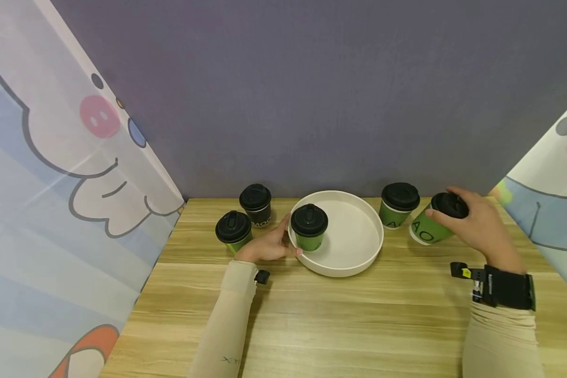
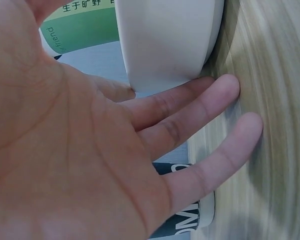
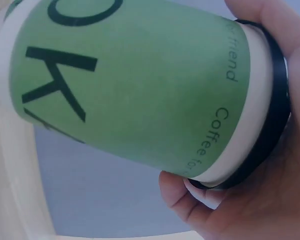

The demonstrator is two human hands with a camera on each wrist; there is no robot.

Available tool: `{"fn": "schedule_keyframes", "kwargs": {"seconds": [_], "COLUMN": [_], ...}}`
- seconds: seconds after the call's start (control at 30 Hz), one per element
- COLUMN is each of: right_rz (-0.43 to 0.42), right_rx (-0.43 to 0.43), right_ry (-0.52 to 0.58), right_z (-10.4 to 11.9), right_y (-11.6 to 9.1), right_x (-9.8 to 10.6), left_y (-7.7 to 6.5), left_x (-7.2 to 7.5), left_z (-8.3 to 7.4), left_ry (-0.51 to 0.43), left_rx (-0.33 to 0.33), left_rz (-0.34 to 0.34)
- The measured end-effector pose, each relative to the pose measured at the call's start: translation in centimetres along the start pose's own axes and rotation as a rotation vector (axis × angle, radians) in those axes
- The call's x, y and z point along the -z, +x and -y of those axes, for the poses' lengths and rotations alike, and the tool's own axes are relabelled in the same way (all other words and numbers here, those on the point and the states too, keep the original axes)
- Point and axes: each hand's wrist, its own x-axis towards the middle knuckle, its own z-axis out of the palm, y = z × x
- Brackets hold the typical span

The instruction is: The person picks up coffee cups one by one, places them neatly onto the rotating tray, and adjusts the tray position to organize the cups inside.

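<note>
My right hand (image 1: 484,226) grips a green paper coffee cup (image 1: 431,228) round its black lid, and the cup leans with its lid toward the right. In the right wrist view, fingers and thumb hold the lid rim of this green cup (image 3: 135,90). My left hand (image 1: 269,244) rests with fairly straight fingers against the left side of a round white tray (image 1: 352,231). The tray's outer wall (image 2: 165,45) meets the fingertips in the left wrist view. Inside the tray, at its left, a smaller green cup (image 1: 310,239) with a black lid stands upright.
Left of the tray stand a black cup (image 1: 260,215) and a green cup (image 1: 236,239), partly behind my left hand. Another green lidded cup (image 1: 394,214) is between the tray and my right hand. A grey panel (image 1: 312,105) rises behind the wooden table (image 1: 359,320).
</note>
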Motion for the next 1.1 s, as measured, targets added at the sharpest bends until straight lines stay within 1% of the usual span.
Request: {"fn": "schedule_keyframes", "kwargs": {"seconds": [0.13, 0.3, 0.47, 0.67, 0.93, 1.1], "right_rz": [-0.013, 0.007, 0.01, 0.008, 0.03, 0.031], "right_rx": [0.038, 0.067, 0.081, 0.089, 0.146, 0.208], "right_ry": [-0.003, -0.011, 0.014, 0.058, 0.072, 0.091], "right_z": [1.1, 2.3, 3.5, 4.5, 5.5, 6.1], "right_y": [0.0, 0.1, 0.1, 0.1, 0.2, 0.3], "right_x": [-0.2, -0.8, -1.4, -2.1, -3.1, -3.9], "left_y": [-0.2, -0.3, -0.2, -0.2, -0.3, -0.4], "left_x": [0.1, 0.1, 0.1, 0.2, 0.2, 0.2], "left_z": [-0.1, -0.1, 0.0, -0.1, -0.3, -0.3], "left_ry": [0.014, 0.014, 0.015, 0.011, 0.017, 0.018], "left_rx": [0.006, -0.009, -0.025, -0.025, -0.019, -0.01], "left_rz": [-0.003, -0.001, 0.002, 0.009, 0.004, 0.005]}}
